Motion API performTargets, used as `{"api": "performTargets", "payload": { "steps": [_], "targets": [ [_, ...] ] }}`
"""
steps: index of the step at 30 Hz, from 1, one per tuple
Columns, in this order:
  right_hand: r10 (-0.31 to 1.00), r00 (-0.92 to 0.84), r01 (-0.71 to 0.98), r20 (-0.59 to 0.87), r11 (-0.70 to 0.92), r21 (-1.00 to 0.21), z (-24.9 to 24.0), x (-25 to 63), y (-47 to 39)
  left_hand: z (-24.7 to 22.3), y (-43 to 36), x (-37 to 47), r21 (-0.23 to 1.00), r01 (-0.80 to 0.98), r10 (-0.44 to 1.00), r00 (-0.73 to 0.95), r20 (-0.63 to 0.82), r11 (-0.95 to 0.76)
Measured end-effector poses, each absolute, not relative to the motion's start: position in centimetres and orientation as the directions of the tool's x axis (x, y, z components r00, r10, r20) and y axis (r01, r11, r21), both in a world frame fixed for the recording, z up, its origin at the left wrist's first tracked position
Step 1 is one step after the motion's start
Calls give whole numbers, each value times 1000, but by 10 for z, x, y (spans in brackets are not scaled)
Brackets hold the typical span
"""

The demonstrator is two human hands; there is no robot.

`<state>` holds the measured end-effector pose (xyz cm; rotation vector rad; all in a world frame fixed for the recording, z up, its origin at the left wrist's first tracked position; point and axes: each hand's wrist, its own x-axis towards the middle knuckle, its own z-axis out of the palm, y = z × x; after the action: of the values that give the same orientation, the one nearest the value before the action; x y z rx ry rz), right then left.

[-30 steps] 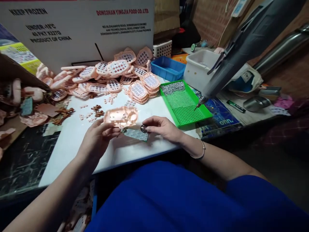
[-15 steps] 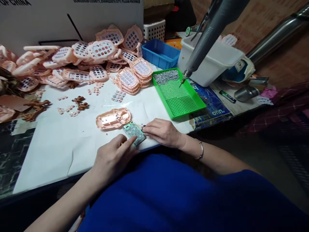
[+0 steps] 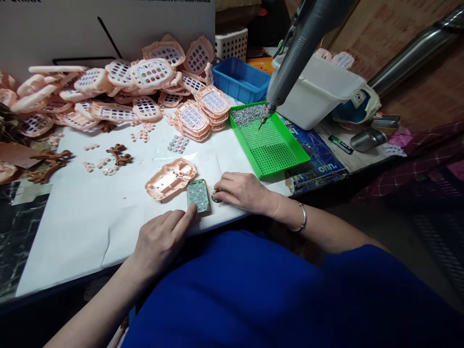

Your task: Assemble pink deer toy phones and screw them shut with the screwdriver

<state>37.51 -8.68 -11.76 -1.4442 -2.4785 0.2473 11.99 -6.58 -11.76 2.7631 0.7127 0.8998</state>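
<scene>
At the near edge of the table (image 3: 83,241), my loosely curled left hand (image 3: 161,237) touches the circuit board (image 3: 197,194), apparently to steady it; my right hand (image 3: 246,193) pinches the round disc (image 3: 215,197) alongside

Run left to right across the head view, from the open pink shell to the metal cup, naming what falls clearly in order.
Open pink shell → circuit board → round part → right hand → green tray → black-and-green stick → metal cup

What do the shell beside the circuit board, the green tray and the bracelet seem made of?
Shell: probably moulded plastic, satin; its thin walls show. Tray: likely smooth plastic, evenly coloured, with regular holes. Bracelet: probably polished metal, silvery, with highlights.
</scene>
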Motion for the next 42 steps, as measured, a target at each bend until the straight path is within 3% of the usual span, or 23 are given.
{"api": "performTargets", "payload": {
  "steps": [4, 8, 10, 13, 18, 21, 27, 35, 38, 42],
  "targets": [
    [886, -451, 855, 106, 464, -232, -120, 370, -92, -118, -74, 119, 610, 490, 770, 526, 361, -622],
    [861, -455, 818, 226, 504, -278, -126, 373, -97, -112, -85, 120, 865, 467, 952, 303, 36, -181],
    [824, -449, 775, 344, 551, -308, -123, 376, -95, -108, -89, 120, 919, 395, 978, 187, -95, 14],
    [766, -445, 723, 464, 613, -319, -111, 380, -83, -98, -87, 117, 962, 235, 986, 59, -157, 139],
    [732, -539, 654, 417, 676, -341, -92, 376, -47, -71, -78, 110, 924, 10, 924, -3, -381, 381],
    [748, -572, 646, 337, 664, -376, -92, 367, -32, -60, -76, 109, 924, -28, 923, -31, -383, 382],
    [856, -481, 692, 190, 503, -517, -103, 343, -30, -63, -65, 111, 988, -19, 980, -127, -155, 154],
    [892, -411, 564, 190, 412, -715, -116, 321, -41, -81, -42, 107, 988, -86, 979, -149, -137, 125],
    [878, -467, 615, 103, 406, -676, -116, 320, -44, -84, -43, 105, 982, -110, 971, -167, -170, 153],
    [875, -483, 747, 23, 425, -512, -109, 338, -40, -82, -51, 102, 976, -81, 968, -130, -213, 204]
  ]
}}
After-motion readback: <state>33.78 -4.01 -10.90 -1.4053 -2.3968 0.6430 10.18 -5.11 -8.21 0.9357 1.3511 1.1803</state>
